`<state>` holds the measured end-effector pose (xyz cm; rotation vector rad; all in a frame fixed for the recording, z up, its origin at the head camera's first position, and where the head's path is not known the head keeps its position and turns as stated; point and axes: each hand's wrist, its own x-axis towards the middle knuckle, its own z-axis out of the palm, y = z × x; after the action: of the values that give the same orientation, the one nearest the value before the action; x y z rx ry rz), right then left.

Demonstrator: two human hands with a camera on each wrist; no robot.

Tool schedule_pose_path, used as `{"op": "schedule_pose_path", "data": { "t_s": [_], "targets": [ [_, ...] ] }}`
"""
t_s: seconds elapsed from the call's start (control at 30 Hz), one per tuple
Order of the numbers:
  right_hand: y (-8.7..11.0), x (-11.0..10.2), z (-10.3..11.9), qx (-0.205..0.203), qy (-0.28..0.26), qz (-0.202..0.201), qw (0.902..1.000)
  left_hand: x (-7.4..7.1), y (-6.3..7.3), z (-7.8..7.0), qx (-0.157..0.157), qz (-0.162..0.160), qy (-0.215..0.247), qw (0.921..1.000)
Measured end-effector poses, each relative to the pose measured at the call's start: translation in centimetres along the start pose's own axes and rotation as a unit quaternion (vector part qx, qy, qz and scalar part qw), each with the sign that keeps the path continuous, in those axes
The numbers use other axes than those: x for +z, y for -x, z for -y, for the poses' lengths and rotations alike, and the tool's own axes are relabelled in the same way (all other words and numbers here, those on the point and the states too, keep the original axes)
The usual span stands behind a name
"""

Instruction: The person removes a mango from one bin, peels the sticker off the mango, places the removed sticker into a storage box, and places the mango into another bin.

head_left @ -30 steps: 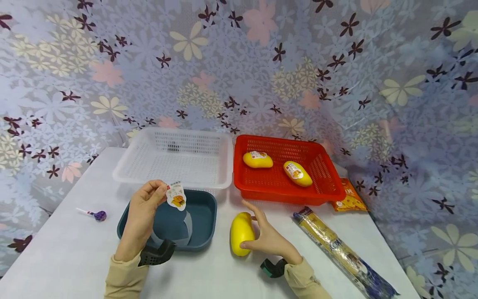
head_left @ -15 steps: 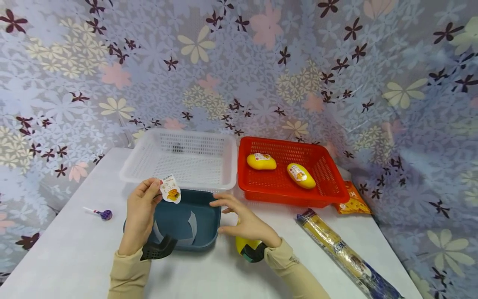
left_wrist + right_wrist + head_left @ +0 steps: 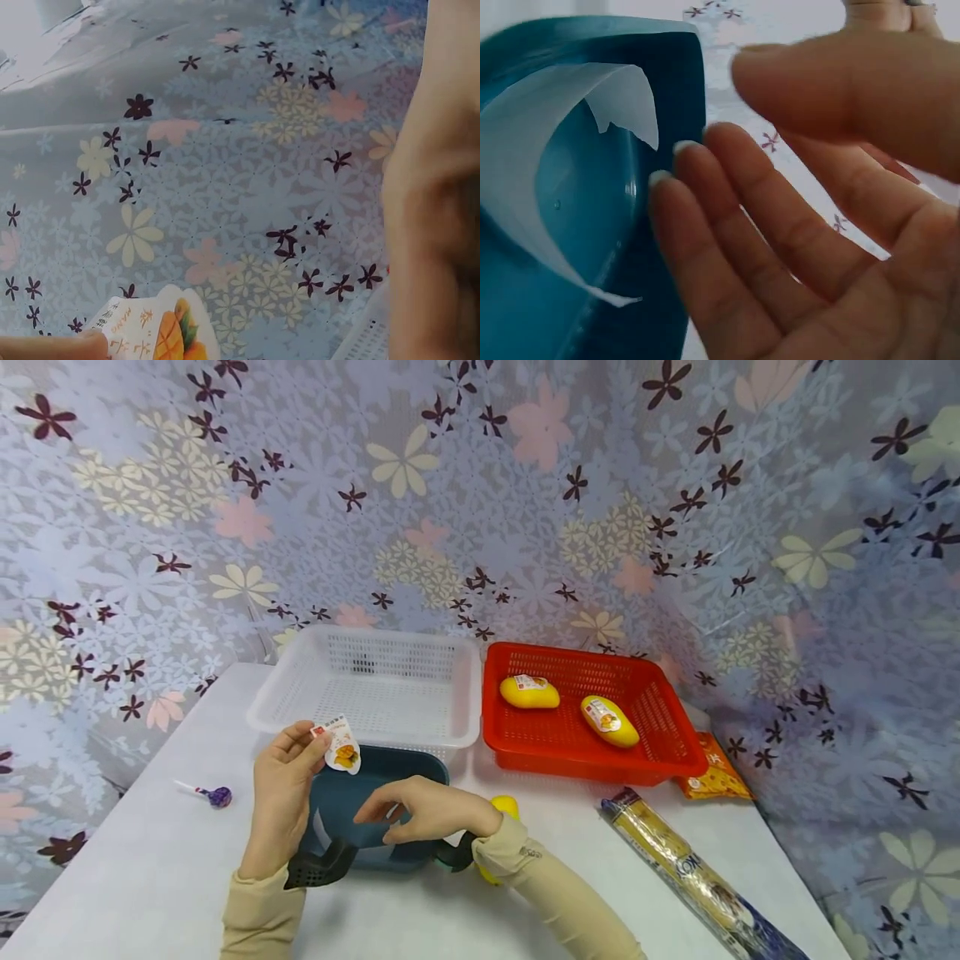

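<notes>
Free to pass along the left edge of the table [image 3: 150, 877], with a lollipop [image 3: 218, 797] as the only obstacle, and up from the near edge between right sleeve [image 3: 555, 893] and long packet [image 3: 690, 872]. Blocked toward the far edge by white basket [image 3: 390, 693] and red basket [image 3: 570, 767], side by side, then orange bag [image 3: 716, 772] at the right. Crowded over the blue tub [image 3: 408, 764] by left grip [image 3: 285, 785], label [image 3: 342, 747] and right grip [image 3: 431, 810], with a narrow gap between the grips, and beside it by a partly hidden mango [image 3: 506, 804].
</notes>
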<state>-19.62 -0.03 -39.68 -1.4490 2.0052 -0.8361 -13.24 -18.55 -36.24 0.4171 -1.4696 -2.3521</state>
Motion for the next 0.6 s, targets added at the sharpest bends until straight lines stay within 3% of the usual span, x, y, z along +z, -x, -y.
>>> {"op": "schedule_pose_path", "data": {
  "t_s": [0.17,0.4,0.6],
  "targets": [
    [-1.8,0.1,0.4,0.019,0.042,0.052,0.9976,-0.7,-0.3,-0.5,0.001,-0.005,0.021,0.9998],
    [-3.8,0.8,0.4,0.043,0.077,0.090,0.9920,-3.0,-0.6,-2.1,0.023,-0.083,0.119,0.9892],
    [-5.1,1.7,0.1,0.076,0.089,0.106,0.9874,-3.5,-0.6,-2.4,0.024,-0.088,0.133,0.9870]
  ]
}}
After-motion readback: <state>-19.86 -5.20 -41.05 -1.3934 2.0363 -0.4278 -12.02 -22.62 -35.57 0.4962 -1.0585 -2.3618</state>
